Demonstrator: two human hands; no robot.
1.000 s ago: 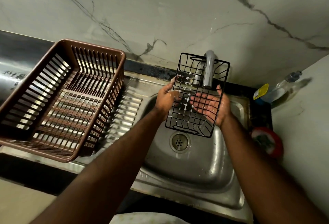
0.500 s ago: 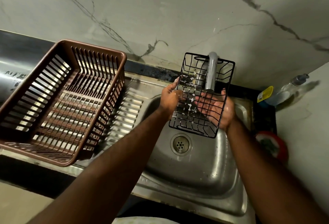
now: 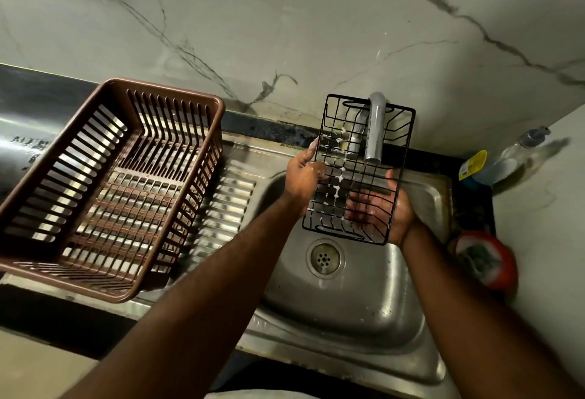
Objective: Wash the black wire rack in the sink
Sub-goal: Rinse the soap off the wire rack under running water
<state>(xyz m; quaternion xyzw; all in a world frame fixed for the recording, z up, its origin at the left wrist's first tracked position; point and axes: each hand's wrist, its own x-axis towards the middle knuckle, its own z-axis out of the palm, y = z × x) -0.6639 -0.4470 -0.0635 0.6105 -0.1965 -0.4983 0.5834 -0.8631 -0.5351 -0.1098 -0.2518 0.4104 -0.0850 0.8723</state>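
I hold the black wire rack (image 3: 335, 158) tilted over the steel sink (image 3: 357, 300), under the chrome tap (image 3: 375, 126). White suds cling to several of its wires. My left hand (image 3: 302, 177) grips the rack's left edge. My right hand (image 3: 380, 208) lies open-palmed behind the rack's lower right part, its fingers seen through the wires, and supports it. A thin stream of water falls from the tap onto the rack.
A brown plastic dish basket (image 3: 104, 186) stands on the ribbed drainboard to the left. The drain (image 3: 323, 258) is below the rack. A clear soap bottle (image 3: 506, 158) and a red round container (image 3: 484, 259) sit at the right of the sink.
The rack has shifted slightly right and lower under the tap. My right hand has slid down toward the rack's lower right corner. My left hand keeps its grip.
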